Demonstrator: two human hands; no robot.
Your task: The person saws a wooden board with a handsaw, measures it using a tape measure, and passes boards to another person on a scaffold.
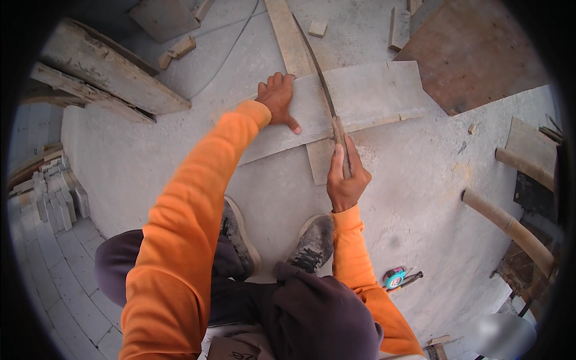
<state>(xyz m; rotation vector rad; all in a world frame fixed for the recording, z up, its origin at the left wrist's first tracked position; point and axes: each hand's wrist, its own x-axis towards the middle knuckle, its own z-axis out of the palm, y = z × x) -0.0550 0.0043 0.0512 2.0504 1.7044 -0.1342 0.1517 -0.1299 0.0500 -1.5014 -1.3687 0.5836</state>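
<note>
Fingers (279, 81) of the left hand (276, 107) laid on the pale board (372, 90), with thumb stretched well away from the rest; fingers of the right hand (348, 180) wrapped around the handle of a saw (324, 87). Beneath the board, grey floor (414, 198). By the board's right end, large brown sheet (474, 57). Off past the board's left end, thick rough planks (114, 72). Under the board and crosswise to it, narrow plank (287, 39), visible on both near and far sides. Across the board, dark saw blade, reaching past the far edge, with handle at the near edge. On the board's near side, two grey shoes (311, 245); well apart to the near right, teal tape measure (393, 278). Beyond the board's far edge, small wooden block (318, 28).
</note>
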